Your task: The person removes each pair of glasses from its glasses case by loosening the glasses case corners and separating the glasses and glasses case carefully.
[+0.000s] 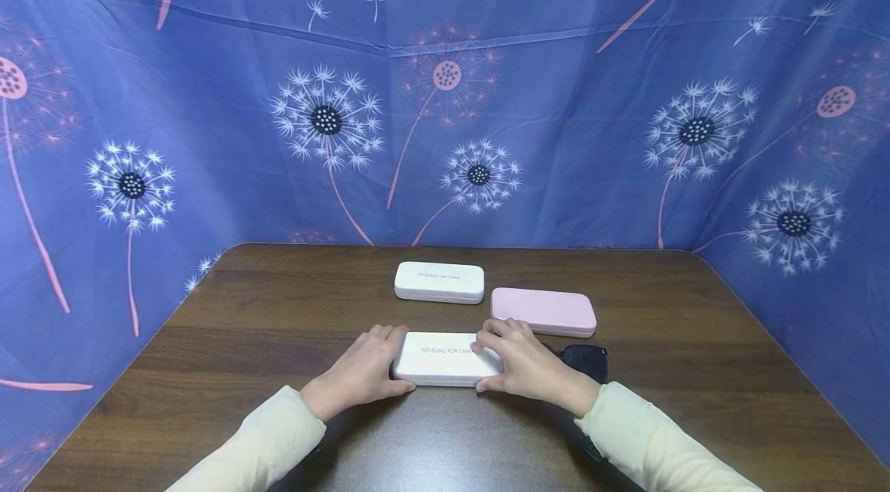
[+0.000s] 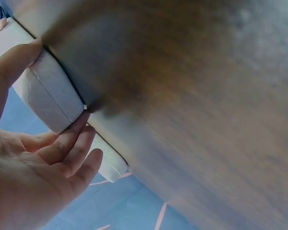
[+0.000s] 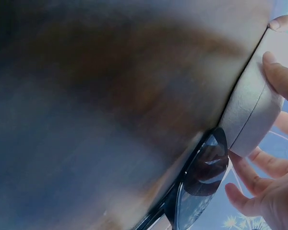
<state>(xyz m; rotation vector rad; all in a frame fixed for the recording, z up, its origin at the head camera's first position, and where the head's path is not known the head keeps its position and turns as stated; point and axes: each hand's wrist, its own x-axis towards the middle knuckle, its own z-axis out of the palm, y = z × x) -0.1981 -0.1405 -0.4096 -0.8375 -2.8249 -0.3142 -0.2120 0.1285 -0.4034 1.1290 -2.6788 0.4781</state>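
Left hand point(image 1: 367, 368): thumb and bent fingers grip one end of a closed white case point(image 1: 445, 362).
Right hand point(image 1: 523, 359): curled fingers and thumb clasp the other end.
White case: on the table point(image 1: 243, 314), between both hands; even pressure should keep it level.
Sunglasses point(image 1: 585, 359): beside the right hand; best not nudged.
Pink case point(image 1: 549, 310): lies beyond, near a second white case point(image 1: 439, 283).

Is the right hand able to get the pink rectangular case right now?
Probably yes: the pink rectangular case lies just beyond the right hand, and nothing seems to cover it. But that hand grips the front white rectangular case, so it would likely need to let go first.
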